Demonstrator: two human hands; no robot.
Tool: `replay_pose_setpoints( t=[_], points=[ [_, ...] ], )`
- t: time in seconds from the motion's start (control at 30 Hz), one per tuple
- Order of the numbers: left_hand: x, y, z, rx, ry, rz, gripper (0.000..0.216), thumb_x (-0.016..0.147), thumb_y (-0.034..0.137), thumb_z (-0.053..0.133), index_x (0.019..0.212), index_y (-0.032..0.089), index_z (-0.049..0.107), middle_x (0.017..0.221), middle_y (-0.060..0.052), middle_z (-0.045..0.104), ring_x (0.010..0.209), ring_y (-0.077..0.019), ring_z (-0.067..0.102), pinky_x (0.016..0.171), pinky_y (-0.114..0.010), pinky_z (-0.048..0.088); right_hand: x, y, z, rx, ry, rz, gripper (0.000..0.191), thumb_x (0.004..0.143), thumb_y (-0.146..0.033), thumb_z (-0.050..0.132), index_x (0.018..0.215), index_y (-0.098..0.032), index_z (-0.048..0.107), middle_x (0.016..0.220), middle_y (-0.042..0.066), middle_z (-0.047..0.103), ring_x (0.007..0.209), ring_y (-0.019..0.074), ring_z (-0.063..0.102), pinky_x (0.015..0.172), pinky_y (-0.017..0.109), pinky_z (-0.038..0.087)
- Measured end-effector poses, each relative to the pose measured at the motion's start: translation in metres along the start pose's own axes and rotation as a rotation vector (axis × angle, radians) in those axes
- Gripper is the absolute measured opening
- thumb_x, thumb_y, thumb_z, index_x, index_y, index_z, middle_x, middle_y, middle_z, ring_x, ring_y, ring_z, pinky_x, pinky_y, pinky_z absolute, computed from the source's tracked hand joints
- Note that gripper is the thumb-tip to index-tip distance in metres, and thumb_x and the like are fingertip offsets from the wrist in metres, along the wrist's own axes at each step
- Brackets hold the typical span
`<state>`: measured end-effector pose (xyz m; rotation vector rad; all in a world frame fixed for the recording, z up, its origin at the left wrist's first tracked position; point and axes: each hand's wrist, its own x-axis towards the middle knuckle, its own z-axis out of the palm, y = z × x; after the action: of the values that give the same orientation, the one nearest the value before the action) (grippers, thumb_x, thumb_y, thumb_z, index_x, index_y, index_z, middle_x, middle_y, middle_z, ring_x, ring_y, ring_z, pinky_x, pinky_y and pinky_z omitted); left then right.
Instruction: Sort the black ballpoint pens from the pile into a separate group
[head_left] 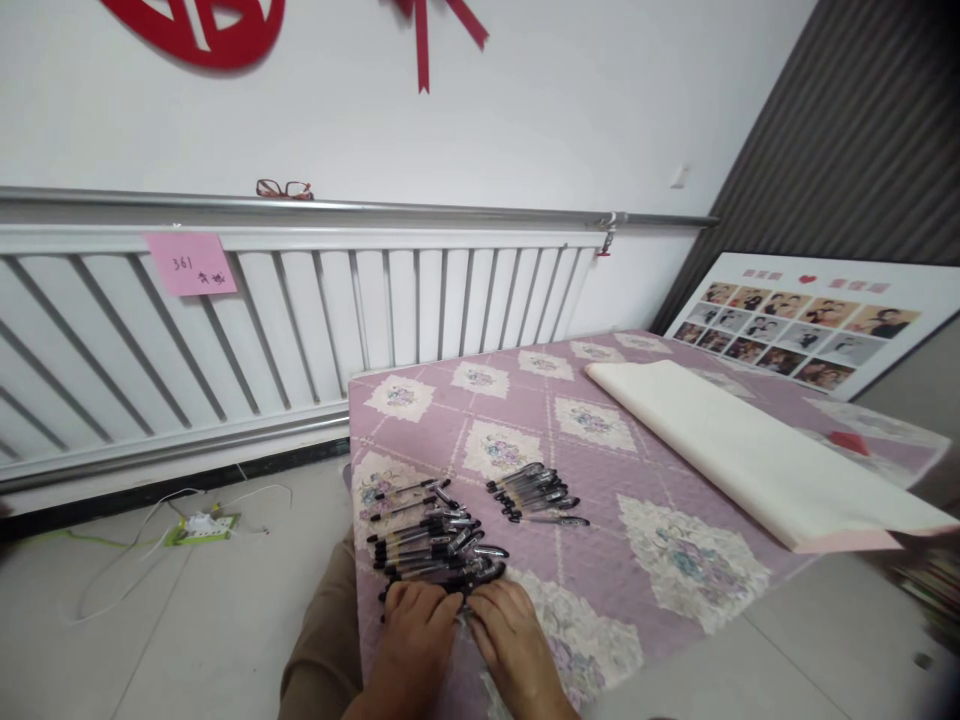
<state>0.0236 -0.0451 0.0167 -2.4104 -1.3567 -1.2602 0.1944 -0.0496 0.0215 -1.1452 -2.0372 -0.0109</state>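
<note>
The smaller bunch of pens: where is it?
Head view: the smaller bunch lies on the purple quilt, right of the larger pile, beyond the right hand.

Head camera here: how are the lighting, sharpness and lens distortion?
Head view: soft, even light, no glare or hard shadows; the radiator lines bend from the wide lens; the pens, left hand and right hand look sharp; the right edge is smeared.

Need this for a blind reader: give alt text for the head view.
The left hand and right hand meet at a pile of black pens on a pink quilted cover; a smaller pen bunch and cream sheet lie beyond.
</note>
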Motion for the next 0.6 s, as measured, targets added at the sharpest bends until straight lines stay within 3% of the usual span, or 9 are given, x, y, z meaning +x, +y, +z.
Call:
replay_pose_setpoints(
  t=[0.13,0.2,0.33,0.6],
  points=[
    [-0.002,-0.004,-0.001,-0.008,-0.042,-0.058,0.029,0.093,0.017,0.036,0.096,0.026,0.063,0.078,0.000,0.065,0.074,-0.0174,0.057,0.073,-0.033,0.035,-0.001,0.003,-0.007,0.165,0.109,0.269,0.024,0.085,-0.030,0.057,0.108,-0.022,0.058,0.093,0.007,0.069,0.084,0.0209,0.065,0.075,0.031,0.053],
    [-0.002,-0.004,-0.002,-0.008,-0.061,-0.063,0.028,0.092,0.017,0.037,0.097,0.026,0.063,0.079,0.000,0.064,0.074,-0.0176,0.057,0.073,-0.033,0.035,0.001,0.002,-0.011,0.263,0.088,0.376,0.018,0.088,-0.031,0.052,0.100,-0.021,0.061,0.084,0.005,0.069,0.075,0.0185,0.065,0.068,0.026,0.053],
    [0.000,-0.002,-0.004,0.007,-0.073,-0.062,0.025,0.092,0.018,0.040,0.097,0.027,0.063,0.079,0.000,0.064,0.074,-0.0175,0.057,0.074,-0.034,0.034,0.009,-0.002,-0.014,0.374,-0.036,0.452,0.022,0.090,-0.034,0.048,0.080,-0.021,0.063,0.072,0.001,0.067,0.067,0.0160,0.063,0.064,0.022,0.050],
    [0.003,0.003,0.006,0.039,-0.171,0.007,0.016,0.094,0.028,0.045,0.095,0.026,0.061,0.078,0.002,0.061,0.075,-0.0166,0.057,0.081,-0.035,0.036,0.011,-0.002,-0.013,0.473,-0.107,0.519,0.021,0.086,-0.035,0.051,0.077,-0.020,0.063,0.073,0.002,0.067,0.071,0.0171,0.062,0.067,0.024,0.048]
  ],
)
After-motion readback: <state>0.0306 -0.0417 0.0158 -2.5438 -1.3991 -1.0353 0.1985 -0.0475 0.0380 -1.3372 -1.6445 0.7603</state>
